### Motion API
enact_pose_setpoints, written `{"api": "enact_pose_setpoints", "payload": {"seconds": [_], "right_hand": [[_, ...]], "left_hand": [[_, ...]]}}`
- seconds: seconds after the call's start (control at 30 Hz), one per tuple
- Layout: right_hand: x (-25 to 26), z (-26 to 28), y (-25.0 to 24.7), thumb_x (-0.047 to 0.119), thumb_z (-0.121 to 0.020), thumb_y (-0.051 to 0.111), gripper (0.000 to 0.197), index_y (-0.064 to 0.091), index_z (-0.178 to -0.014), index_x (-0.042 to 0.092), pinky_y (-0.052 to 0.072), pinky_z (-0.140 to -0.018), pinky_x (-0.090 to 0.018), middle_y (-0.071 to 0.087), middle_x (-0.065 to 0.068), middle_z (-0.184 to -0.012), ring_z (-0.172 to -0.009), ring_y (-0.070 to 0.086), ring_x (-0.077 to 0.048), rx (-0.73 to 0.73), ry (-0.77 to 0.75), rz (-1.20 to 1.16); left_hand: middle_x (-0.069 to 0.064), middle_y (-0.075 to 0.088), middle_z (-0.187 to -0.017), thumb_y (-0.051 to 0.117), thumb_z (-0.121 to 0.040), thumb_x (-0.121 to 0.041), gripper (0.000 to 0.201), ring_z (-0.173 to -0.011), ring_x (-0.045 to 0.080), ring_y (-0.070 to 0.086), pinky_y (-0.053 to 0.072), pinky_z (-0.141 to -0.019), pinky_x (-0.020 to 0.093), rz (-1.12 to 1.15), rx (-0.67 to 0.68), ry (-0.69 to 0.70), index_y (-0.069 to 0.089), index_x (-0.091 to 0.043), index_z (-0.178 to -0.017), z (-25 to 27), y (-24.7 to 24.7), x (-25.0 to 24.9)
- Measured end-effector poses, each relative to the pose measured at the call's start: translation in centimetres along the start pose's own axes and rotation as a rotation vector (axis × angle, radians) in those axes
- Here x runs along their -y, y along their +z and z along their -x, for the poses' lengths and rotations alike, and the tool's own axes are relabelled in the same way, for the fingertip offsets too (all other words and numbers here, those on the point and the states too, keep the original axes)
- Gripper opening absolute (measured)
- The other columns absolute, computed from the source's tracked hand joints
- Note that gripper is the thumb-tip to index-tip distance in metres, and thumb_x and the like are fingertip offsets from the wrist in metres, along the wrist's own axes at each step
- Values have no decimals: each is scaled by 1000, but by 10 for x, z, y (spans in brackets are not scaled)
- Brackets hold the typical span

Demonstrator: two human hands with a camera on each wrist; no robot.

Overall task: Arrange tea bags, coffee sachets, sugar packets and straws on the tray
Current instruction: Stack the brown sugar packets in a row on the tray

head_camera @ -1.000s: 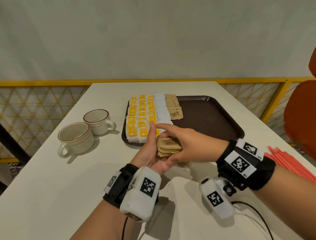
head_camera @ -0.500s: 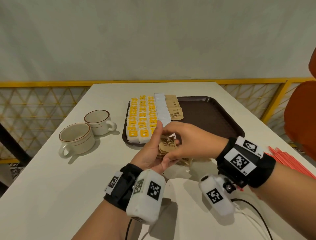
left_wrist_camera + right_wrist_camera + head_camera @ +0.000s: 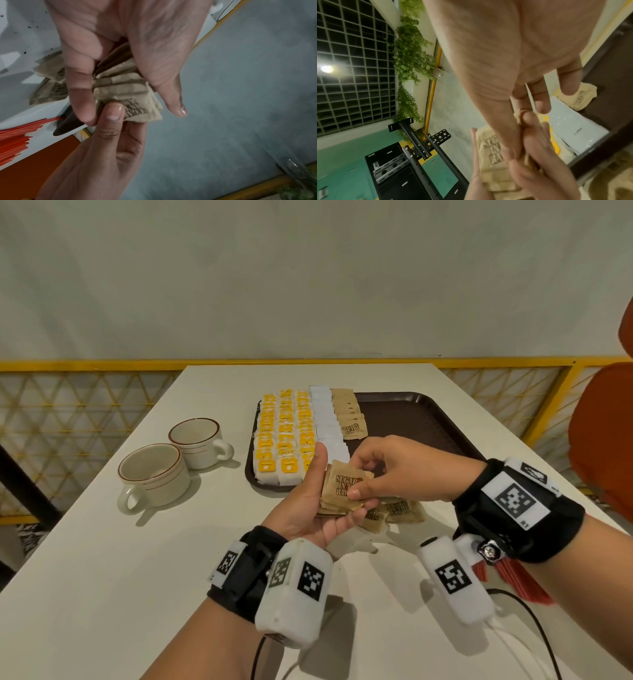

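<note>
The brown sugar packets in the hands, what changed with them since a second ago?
The right hand now pinches the top packet of the sugar stack and tips it upright, its print showing. The left hand has kept hold of the stack. The tray, its rows and both cups stayed put.

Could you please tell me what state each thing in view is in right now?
Left hand: holds a stack of brown sugar packets.
Right hand: pinches the top sugar packet.
Loose sugar packets: lying on the table.
Tray: left part filled with rows, right part bare.
Two cups: upright, empty.
Red straws: on the table, off the tray.
</note>
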State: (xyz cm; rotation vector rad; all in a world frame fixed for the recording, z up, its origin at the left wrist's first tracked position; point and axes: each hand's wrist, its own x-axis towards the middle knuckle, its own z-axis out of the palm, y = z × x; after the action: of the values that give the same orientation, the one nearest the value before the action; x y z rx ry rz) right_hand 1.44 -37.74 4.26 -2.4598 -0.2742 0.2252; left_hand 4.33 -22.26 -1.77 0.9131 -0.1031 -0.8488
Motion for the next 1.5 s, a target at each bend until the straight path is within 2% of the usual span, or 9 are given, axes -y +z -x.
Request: {"api": "enact_pose_setpoints", "payload": {"seconds": [0.2,0.27,0.37,0.53,0.73,0.93,1.17,1.3,1.5], "right_hand": [[-7,4,1,16,-84,71,8,67,-85,22,53,-86,-50,70,-11,-100,-90,67,-29,-86,-62,-188],[-11,3,-5,8,-87,65,8,63,-89,15,53,-90,-50,67,-18,-107,-98,66,-34,-174,-62,-444],[-26,-7,-26,3,-91,58,15,55,-105,1,60,-78,-35,64,-16,-111,-96,69,-30,-327,45,-735],[-63,-53,-51,-4,-90,57,23,61,-108,10,59,-80,-33,64,-14,-115,-104,65,-26,-277,272,-623],[-90,-105,-50,0,-89,61,19,60,-94,18,59,-79,-34,67,-11,-110,-95,68,-23,-214,477,-420],[-98,-124,-37,-6,-89,58,17,59,-88,11,60,-62,-29,65,-16,-107,-86,67,-25,-304,510,-460],[-109,-128,-32,-6,-85,65,37,59,-120,3,58,-60,-25,65,-17,-112,-79,66,-22,-307,534,-432],[-109,-126,-37,-8,-81,69,39,60,-116,6,58,-54,-22,67,-15,-106,-74,68,-19,-250,545,-385],[-109,-123,-48,-8,-78,71,35,65,-111,3,60,-70,-29,71,-15,-99,-77,69,-21,-124,568,-311]], "left_hand": [[14,71,-94,52,-83,-55,56,-79,23,70,60,-70,32,46,-102,72,64,-9,-113,-4,-3,0],[7,64,-82,57,-88,-42,37,-71,19,67,60,-61,30,70,-181,144,61,-12,-109,-8,-5,1],[3,51,-73,62,-89,-21,13,-58,14,56,53,-52,25,94,-264,280,58,-15,-100,-12,-9,-2],[2,51,-66,65,-86,-16,12,-56,13,53,50,-51,24,161,-210,224,58,-15,-96,-12,-12,-7],[3,49,-65,70,-65,-14,39,-55,14,49,50,-49,22,314,-185,125,56,-12,-101,-12,-12,-6],[4,49,-65,68,-68,-14,30,-54,15,49,50,-48,23,343,-171,123,60,-8,-96,-13,-12,-5],[4,50,-64,68,-68,-15,26,-53,14,50,50,-47,23,341,-184,126,62,-7,-92,-13,-12,-6],[4,50,-63,69,-67,-15,27,-52,14,51,51,-47,23,338,-194,127,61,-8,-92,-13,-11,-6],[4,51,-64,69,-66,-16,29,-52,14,52,52,-48,23,329,-193,126,61,-9,-92,-13,-13,-6]]}}
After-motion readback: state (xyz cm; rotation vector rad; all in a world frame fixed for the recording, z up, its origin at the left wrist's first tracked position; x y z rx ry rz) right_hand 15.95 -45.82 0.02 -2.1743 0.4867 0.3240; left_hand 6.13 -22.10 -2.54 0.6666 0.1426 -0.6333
